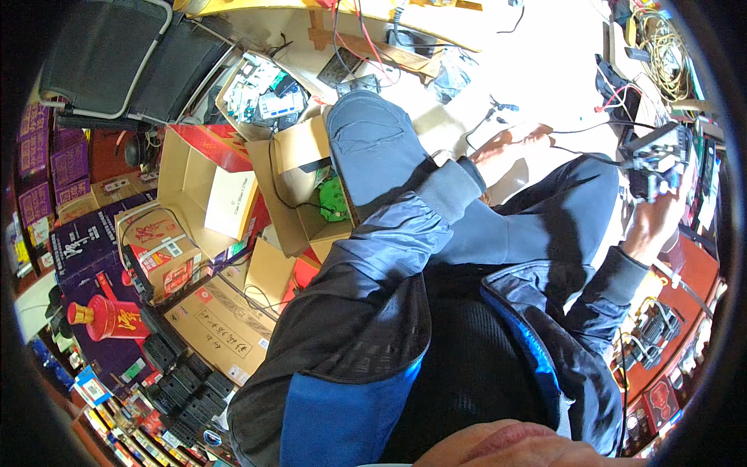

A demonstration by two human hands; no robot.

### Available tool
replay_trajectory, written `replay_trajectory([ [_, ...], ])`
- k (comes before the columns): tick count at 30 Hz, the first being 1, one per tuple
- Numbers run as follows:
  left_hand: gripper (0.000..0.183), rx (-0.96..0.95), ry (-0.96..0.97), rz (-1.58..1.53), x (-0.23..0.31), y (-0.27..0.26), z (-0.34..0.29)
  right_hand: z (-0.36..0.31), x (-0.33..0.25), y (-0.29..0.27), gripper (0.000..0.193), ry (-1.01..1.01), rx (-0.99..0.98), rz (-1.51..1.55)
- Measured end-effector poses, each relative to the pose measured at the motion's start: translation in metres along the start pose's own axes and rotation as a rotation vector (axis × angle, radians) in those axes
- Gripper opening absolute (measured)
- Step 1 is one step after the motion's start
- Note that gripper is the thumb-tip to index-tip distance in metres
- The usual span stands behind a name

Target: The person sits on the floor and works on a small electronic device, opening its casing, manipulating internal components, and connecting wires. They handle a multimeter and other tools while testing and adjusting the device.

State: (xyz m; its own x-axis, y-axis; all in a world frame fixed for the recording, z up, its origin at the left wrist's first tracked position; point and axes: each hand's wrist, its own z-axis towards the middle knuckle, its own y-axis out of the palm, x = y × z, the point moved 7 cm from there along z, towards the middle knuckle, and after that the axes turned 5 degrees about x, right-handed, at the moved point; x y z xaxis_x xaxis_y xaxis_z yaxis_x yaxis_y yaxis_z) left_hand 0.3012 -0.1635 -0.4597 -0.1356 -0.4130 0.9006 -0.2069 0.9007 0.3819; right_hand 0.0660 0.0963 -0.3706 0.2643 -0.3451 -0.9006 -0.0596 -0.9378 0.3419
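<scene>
My left hand (510, 152) reaches out over my lap in bright light, its fingers closed on a thin black cable (587, 154). From those fingers the cable runs right toward a dark electronic unit with exposed metal parts (657, 152). My right hand (657, 218) grips that unit from below, at the right side of the view. Its exact kind is hard to make out, and the fingers are partly hidden behind it. Another black lead with a plug (506, 107) lies on the pale floor beyond my left hand.
Left of my knee stand open cardboard boxes (183, 179), one holding a green bundle (333, 199). A box of circuit boards (268, 93) sits near a folding chair (101, 62). Several black adapters (187, 389) lie lower left. Coiled cables (661, 50) fill the far right.
</scene>
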Motion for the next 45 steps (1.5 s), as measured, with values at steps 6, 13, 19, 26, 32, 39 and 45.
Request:
replay_trajectory([
  [6,0.052,0.028,0.146,0.164,-0.002,-0.008,0.000,0.014,-0.097,0.041,0.033,-0.265,-0.148,0.010],
  [13,0.049,0.048,0.106,0.244,-0.003,-0.012,-0.004,0.019,-0.082,0.089,0.030,-0.211,-0.280,0.143],
  [19,0.046,0.066,0.001,-0.112,-0.047,-0.015,-0.003,0.071,-0.021,0.087,0.029,-0.085,-0.282,0.221],
  [26,0.045,0.188,0.122,-0.049,-0.074,-0.032,0.014,0.110,0.021,0.075,0.032,-0.187,-0.202,-0.019],
  [32,0.041,0.433,0.030,-0.473,-0.042,-0.051,0.008,0.068,0.069,0.099,0.036,-0.050,-0.062,-0.160],
  [39,0.043,0.485,0.025,-0.204,-0.013,-0.047,0.005,0.018,0.155,0.101,0.043,0.142,-0.146,-0.188],
  [45,0.041,0.469,-0.067,-0.207,-0.024,-0.046,0.013,-0.022,0.210,0.111,0.032,0.319,-0.239,0.052],
])
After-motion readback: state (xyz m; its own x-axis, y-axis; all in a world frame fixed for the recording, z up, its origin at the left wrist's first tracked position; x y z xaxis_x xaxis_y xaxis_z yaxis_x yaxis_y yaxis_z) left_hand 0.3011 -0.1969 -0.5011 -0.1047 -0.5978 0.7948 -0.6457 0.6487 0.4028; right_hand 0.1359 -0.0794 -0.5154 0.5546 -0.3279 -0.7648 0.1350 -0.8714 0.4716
